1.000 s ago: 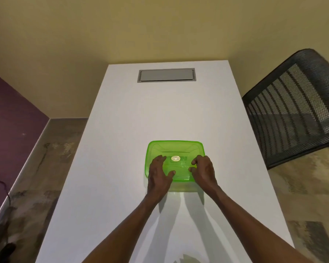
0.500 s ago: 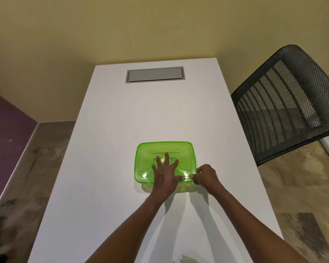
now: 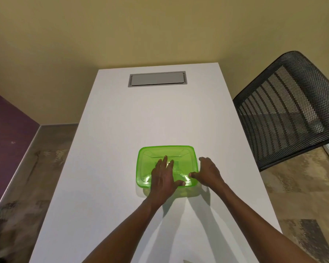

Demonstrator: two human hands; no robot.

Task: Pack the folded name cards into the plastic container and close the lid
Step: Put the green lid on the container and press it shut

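A translucent green plastic container (image 3: 146, 168) with its lid on sits on the white table (image 3: 150, 114), a little right of the middle. My left hand (image 3: 162, 179) lies flat on the lid, with straight fingers pointing away from me. My right hand (image 3: 207, 173) holds the container's right edge, its thumb on the lid's near right corner and its fingers curled down the side. I see no name cards; what is inside the container is too blurred to tell.
A grey cable hatch (image 3: 157, 79) is set into the table's far end. A black mesh chair (image 3: 285, 111) stands close to the table's right edge. A yellow wall lies behind, with floor on both sides.
My left hand went from the lid's near left part to lying flat on its middle. My right hand moved from the lid's top to the near right corner, then up along the right edge.
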